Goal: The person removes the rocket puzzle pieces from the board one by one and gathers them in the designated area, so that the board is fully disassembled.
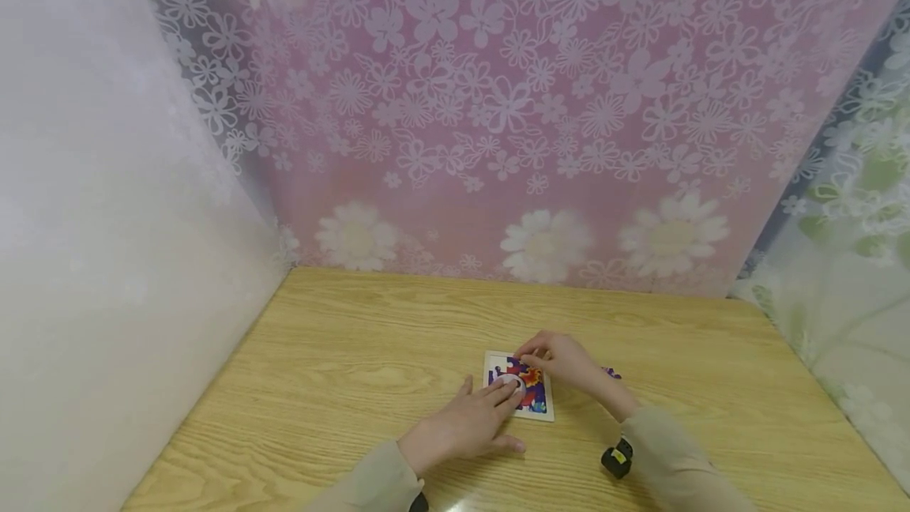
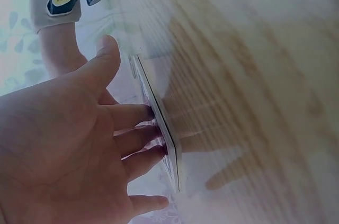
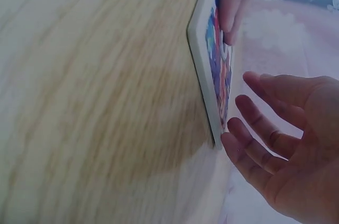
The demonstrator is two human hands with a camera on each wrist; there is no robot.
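A small picture puzzle in a pale frame (image 1: pixel 549 409) lies on the table, with purple, red and orange patches and a white area at its far left corner. My left hand (image 1: pixel 471 421) rests across its near left part, straight fingertips pressing on the picture. In the left wrist view, those fingers (image 2: pixel 139 142) meet the picture face. My right hand (image 1: pixel 565 360) is over the far right side of the puzzle, fingers loosely bent with fingertips close to its far edge. No piece shows between the right fingers (image 3: pixel 259 152) in the right wrist view.
A purple patterned piece (image 1: pixel 611 372) lies right of the puzzle, partly hidden behind the right forearm. A black wrist device (image 1: pixel 616 458) sits by the right sleeve. The wood-grain table (image 1: pixel 341 338) meets a pink flowered curtain (image 1: pixel 441 141) behind and pale sheets at both sides.
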